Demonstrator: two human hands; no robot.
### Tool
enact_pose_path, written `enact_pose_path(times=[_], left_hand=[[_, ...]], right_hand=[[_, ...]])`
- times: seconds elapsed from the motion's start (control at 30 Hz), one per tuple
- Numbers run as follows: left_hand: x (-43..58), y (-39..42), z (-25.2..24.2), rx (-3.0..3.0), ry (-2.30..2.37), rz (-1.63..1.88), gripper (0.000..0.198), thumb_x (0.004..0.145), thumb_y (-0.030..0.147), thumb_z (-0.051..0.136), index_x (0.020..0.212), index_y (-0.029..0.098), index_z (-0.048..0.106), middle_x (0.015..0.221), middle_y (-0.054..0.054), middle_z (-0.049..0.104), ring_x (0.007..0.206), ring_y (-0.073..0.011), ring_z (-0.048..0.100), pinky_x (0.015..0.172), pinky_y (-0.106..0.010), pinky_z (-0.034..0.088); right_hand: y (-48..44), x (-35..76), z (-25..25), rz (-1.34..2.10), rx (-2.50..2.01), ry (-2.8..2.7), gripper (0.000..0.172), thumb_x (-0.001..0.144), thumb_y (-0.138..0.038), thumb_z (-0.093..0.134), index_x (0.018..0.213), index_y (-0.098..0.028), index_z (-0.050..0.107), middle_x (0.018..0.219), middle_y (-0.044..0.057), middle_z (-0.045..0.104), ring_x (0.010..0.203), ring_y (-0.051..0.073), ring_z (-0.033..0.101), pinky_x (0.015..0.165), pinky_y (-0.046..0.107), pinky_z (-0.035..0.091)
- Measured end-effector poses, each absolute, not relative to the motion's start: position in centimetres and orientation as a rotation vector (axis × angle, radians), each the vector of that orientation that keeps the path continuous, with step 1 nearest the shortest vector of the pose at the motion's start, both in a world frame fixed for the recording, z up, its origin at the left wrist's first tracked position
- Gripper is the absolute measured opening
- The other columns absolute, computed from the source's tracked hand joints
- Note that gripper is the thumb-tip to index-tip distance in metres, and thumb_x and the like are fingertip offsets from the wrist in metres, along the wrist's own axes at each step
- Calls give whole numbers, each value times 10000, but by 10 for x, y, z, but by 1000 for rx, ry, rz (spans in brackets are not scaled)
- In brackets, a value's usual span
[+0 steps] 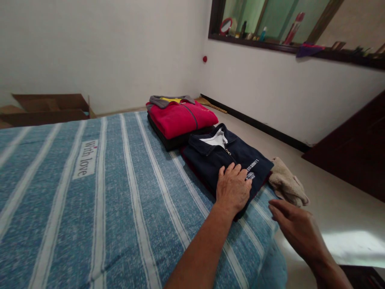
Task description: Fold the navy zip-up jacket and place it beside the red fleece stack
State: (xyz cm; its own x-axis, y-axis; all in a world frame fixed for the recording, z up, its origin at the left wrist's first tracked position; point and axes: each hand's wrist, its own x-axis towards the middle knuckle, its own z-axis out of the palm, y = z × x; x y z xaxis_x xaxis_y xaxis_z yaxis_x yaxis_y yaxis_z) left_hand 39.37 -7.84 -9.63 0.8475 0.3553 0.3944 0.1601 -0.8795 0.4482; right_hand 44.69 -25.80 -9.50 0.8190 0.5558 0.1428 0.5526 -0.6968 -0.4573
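Observation:
My left hand rests on the front of a folded navy zip-collar top, fingers slightly bent and spread. White lettering and a small badge show beside the fingertips. Under the navy top, a dark red edge of another folded garment peeks out. My right hand hovers past the bed's edge, holding nothing that I can see, thumb and fingers a little apart. Nearest to it is a crumpled beige fleecy cloth at the bed's corner. Behind the navy top sits a folded red zip garment with a grey collar, stacked on black clothing.
A blue striped bedspread with "With love" printed on it covers the bed. Open cardboard boxes stand beyond the far edge. A windowsill holds a mirror and several bottles. A dark wooden panel stands at the right.

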Motion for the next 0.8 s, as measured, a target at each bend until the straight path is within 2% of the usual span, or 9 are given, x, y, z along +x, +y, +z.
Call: enact_pose_path(times=[0.2, 0.4, 0.6, 0.8], left_hand=[[393, -78, -96, 2624, 380, 687, 274, 895, 356, 399, 1080, 221, 549, 1259, -37, 540, 1231, -219, 383, 1036, -468, 247], [394, -79, -98, 2615, 387, 695, 283, 895, 357, 397, 1098, 227, 544, 1262, -37, 539, 1234, -218, 379, 1037, -469, 248], [394, -79, -98, 2608, 387, 699, 276, 894, 355, 396, 1085, 229, 550, 1258, -34, 542, 1229, -218, 381, 1037, -474, 246], [394, -79, -99, 2596, 394, 679, 290, 891, 365, 401, 1110, 237, 544, 1267, -31, 535, 1241, -216, 368, 1049, -472, 229]], right_hand=[[-220, 440, -100, -27, -2360, -807, 286, 808, -389, 463, 849, -211, 683, 787, 39, 697, 734, 204, 646, 685, 307, 462], [-213, 437, -109, -162, -2396, -828, 290, 812, -348, 440, 844, -183, 677, 780, 55, 702, 683, 199, 639, 675, 300, 437], [-209, 436, -110, -296, -2465, -930, 273, 820, -289, 401, 750, -184, 643, 700, 54, 675, 618, 178, 603, 603, 277, 387], [-231, 447, -91, -90, -2880, -926, 229, 779, -252, 421, 580, -222, 530, 556, 18, 600, 547, 175, 562, 498, 269, 303]])
